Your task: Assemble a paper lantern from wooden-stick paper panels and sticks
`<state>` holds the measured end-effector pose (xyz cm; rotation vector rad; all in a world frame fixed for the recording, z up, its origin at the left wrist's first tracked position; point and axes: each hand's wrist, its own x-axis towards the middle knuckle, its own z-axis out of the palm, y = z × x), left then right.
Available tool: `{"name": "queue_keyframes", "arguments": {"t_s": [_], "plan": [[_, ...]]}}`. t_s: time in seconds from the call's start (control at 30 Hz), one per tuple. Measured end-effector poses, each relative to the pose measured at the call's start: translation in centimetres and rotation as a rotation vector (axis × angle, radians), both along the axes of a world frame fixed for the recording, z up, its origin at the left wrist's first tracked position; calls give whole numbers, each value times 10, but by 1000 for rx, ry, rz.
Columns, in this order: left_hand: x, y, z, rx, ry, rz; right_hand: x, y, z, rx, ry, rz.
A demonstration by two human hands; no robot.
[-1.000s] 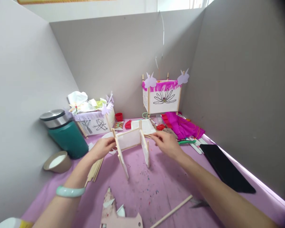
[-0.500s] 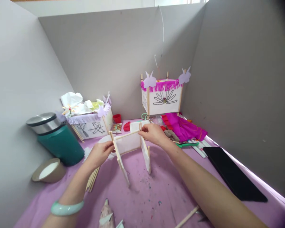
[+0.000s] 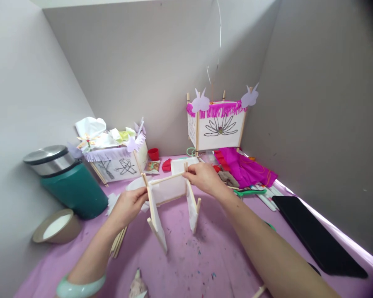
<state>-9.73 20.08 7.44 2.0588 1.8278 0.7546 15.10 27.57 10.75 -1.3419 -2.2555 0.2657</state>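
Note:
A three-sided lantern frame of thin wooden sticks, covered in white paper, stands in front of me with its unclosed side facing me. My left hand pinches its back left corner, the fingertips partly hidden behind the stick. At the back right corner, my right hand grips the upright between thumb and fingers. The left side panel and the right side panel reach toward me, angled a little apart. A light green bangle circles my left wrist.
At left are a green tumbler, a bowl of white paste and a paper lantern box. A lantern with magenta fringe hangs at back right. Magenta paper, green-handled scissors and a black tablet lie at right. Loose sticks lie near my left arm.
The view has shifted slightly. The frame's side panels have tilted a little, their near ends now closer to me. Both hands keep their hold on the back corners.

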Motion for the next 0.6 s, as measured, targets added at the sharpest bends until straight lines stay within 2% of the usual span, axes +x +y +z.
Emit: {"name": "queue_keyframes", "arguments": {"t_s": [0.43, 0.6], "plan": [[3, 0, -2, 7, 38, 30, 7, 5, -2, -46, 51, 66], [4, -1, -2, 33, 35, 42, 27, 13, 1, -254, 233, 166]]}}
